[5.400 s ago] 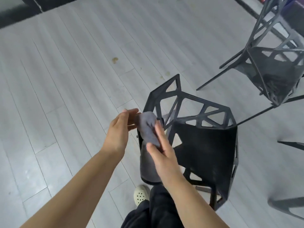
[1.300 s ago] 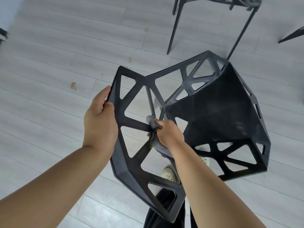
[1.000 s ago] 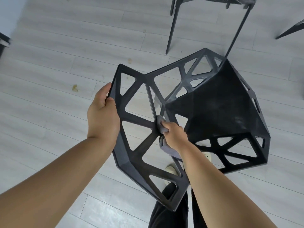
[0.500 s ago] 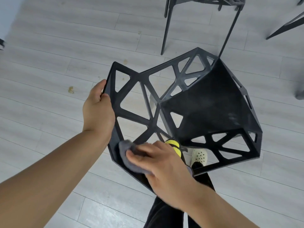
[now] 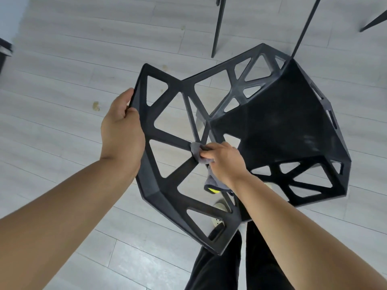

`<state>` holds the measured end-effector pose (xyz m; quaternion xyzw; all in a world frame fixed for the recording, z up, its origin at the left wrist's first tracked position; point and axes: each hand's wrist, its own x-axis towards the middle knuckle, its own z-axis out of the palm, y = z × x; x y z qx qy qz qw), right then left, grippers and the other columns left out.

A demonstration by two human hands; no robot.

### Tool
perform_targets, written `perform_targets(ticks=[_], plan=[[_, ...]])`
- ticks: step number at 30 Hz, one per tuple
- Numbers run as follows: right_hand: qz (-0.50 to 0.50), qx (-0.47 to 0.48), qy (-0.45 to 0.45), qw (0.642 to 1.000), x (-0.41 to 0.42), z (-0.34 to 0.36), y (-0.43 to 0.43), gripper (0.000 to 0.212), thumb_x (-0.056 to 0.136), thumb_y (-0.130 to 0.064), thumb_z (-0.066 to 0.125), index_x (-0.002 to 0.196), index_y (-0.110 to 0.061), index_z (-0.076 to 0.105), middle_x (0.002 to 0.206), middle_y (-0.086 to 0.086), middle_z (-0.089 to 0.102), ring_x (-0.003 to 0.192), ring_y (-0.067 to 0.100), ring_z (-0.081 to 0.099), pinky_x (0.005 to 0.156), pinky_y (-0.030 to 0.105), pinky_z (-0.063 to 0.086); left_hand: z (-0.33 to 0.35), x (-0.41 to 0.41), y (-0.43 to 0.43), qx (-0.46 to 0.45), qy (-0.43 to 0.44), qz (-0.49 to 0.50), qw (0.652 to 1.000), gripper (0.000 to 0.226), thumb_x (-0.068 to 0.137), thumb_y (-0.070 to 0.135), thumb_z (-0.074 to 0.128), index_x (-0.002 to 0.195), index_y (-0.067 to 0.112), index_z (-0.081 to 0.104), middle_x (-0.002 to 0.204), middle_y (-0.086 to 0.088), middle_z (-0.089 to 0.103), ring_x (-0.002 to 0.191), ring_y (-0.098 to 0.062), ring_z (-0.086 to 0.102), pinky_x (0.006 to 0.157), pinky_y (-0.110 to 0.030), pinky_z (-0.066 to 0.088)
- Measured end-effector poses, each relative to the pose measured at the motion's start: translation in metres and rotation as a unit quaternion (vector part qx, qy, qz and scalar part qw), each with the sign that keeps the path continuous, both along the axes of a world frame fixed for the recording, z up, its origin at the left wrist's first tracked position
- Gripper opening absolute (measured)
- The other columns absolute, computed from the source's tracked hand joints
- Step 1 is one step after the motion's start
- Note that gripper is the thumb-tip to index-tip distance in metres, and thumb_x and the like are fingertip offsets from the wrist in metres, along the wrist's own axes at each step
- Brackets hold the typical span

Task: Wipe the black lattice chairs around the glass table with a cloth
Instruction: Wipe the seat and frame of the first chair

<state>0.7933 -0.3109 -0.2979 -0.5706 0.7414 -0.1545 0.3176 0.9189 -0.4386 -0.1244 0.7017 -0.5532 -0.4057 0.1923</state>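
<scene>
The black lattice chair (image 5: 272, 130), standing on the floor, is gripped at its backrest edge by the left hand (image 5: 122, 130). The cloth (image 5: 195, 150) is pinched by the right hand (image 5: 225, 162) against a strut junction. Snagging in an opening is possible if the cloth's trailing end is dragged through.

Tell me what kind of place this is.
Probably an indoor dining or meeting area, though I can't be sure: a pale plank floor, the black lattice chair being wiped, and thin black legs of more furniture standing just beyond it.
</scene>
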Motion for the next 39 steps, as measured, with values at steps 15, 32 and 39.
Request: perform_targets(ticks=[15,32,39], plan=[[0.116,0.196,-0.164,0.960,-0.037,0.029,0.087,0.047,0.093,-0.004,0.049,0.094,-0.049,0.065,0.086,-0.029,0.054,0.085,0.006,0.054,0.072,0.025,0.044,0.000,-0.003,0.002,-0.013,-0.006,-0.011,1.000,0.047,0.095,0.016,0.030,0.130,0.042,0.048,0.089,0.016,0.056,0.063,-0.004,0.047,0.059,-0.017,0.040],[0.007,0.055,-0.288,0.956,0.017,0.130,0.123,0.049,0.084,-0.014,0.056,0.127,-0.036,0.056,0.109,-0.020,0.054,0.100,0.001,0.055,0.084,0.021,0.048,0.014,-0.008,0.008,-0.002,-0.025,-0.008,1.000,0.052,0.093,0.016,0.027,0.136,0.039,0.046,0.081,0.007,0.052,0.053,-0.007,0.039,0.053,-0.021,0.035],[-0.174,0.004,-0.246,0.954,-0.017,0.078,0.036,0.049,0.091,-0.017,0.057,0.136,-0.035,0.048,0.121,-0.011,0.050,0.109,0.005,0.050,0.093,0.028,0.048,0.013,-0.008,0.007,0.010,-0.022,-0.010,1.000,0.049,0.097,0.017,0.029,0.136,0.041,0.045,0.078,0.012,0.055,0.052,-0.008,0.036,0.037,-0.012,0.033]])
